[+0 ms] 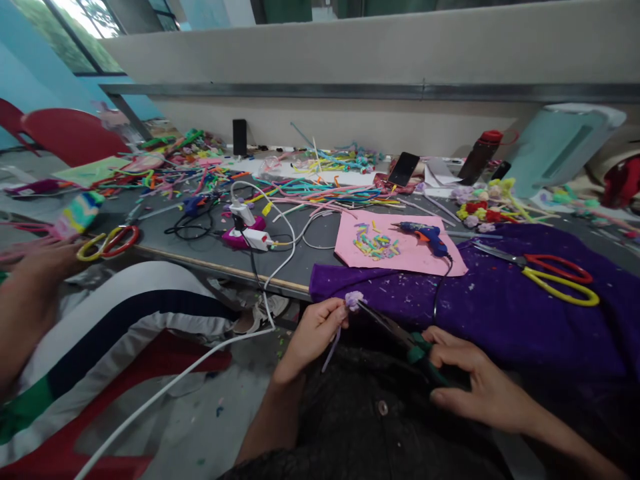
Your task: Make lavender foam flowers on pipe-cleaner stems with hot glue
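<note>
- The left hand [313,333] pinches a small lilac pipe-cleaner flower [355,299] just below the counter's near edge, over the person's lap. Its fingers are closed together on the stem, whose loose tail hangs down and back toward the body.
- The right hand [475,387] is wrapped around the green handles of a pair of pliers [400,333]. Its fingers are curled tight on the grips.
- The long axis of the pliers runs from the right hand up and to the left, and the tip meets the flower just beside the left fingertips. The flower therefore lies up-left of the right hand and is nearer the left one.
- Whether the tip is nipping the flower or only touching it cannot be told.
- Behind, on the counter [300,260], a purple cloth [500,307] carries a pink sheet [395,257], a blue glue gun [425,235] and red-and-yellow scissors [550,275].
- At the far left, another person's hand [30,280] rests near a second pair of scissors [107,241].
</note>
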Motion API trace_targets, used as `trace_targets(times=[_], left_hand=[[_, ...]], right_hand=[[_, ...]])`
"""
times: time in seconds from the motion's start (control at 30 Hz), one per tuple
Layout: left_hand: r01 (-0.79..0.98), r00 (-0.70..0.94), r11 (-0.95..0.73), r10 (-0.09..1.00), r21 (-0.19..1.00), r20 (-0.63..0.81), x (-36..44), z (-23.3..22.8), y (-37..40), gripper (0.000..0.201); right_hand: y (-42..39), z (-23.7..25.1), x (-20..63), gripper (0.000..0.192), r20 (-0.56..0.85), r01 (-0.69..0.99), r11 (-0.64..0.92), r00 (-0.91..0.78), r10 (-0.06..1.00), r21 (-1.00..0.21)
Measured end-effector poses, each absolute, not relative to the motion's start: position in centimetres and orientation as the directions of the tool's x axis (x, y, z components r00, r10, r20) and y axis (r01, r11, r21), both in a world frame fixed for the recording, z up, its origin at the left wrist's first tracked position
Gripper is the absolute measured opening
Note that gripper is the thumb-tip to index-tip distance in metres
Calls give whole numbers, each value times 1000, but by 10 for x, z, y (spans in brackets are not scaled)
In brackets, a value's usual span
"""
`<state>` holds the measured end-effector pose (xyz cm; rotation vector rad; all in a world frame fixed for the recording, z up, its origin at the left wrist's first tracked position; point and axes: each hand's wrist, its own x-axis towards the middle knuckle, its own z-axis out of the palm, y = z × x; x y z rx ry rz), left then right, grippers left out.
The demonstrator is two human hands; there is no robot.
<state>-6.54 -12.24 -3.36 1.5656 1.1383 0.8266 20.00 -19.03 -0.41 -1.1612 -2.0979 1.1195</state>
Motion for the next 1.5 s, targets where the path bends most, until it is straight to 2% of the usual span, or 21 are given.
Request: trace_targets(times=[0.23,0.57,0.87,1.17,1.4,1.5], left_hand=[[158,304,42,948,987,-89,-65,-41,-123,33],[270,312,-10,947,963,-78,-64,-39,-122,35],[328,313,-69,949,942,-39,-63,-36,-122,33],[342,306,-172,950,924,64,-63,-34,-123,28],[343,300,-149,953,927,42,-62,-33,-124,29],[331,276,-99,961,938,5,-61,-34,-124,29]], right_hand=[[-193,-6,201,21,4,488,300,-519,855,-819],[-191,-9,198,18,25,442,299,-527,849,-846],[-192,-10,199,20,-11,396,244,-542,840,-885],[-187,-7,202,27,-168,250,-33,-542,823,-968],[-186,-6,205,30,-331,124,-317,-545,770,-940],[-183,-3,205,29,-319,132,-297,-550,771,-946]])
